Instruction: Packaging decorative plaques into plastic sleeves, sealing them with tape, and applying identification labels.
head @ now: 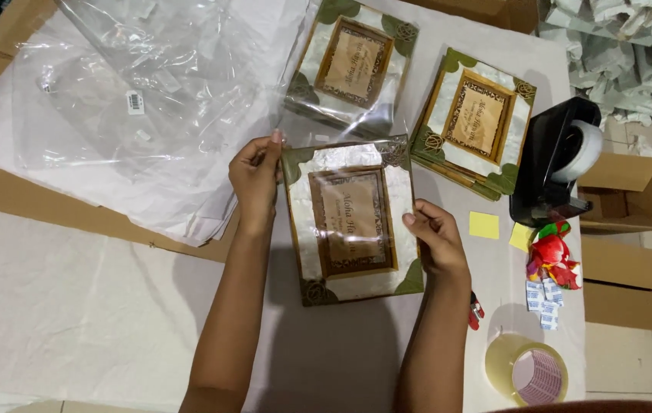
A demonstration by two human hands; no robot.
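Left hand point(255, 177), right hand point(435, 243) — gripping bagged picture frame point(351, 222)

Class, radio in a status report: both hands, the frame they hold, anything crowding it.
Left hand grips the picture frame at its top-left corner. Right hand on its right edge. Clear plastic sleeve behind; tape dispenser at right, apart.

You get soft, even overhead light; glare on the clear plastic sheets point(150, 92) up-left of your grip, arm shadows below, pic slightly soft.
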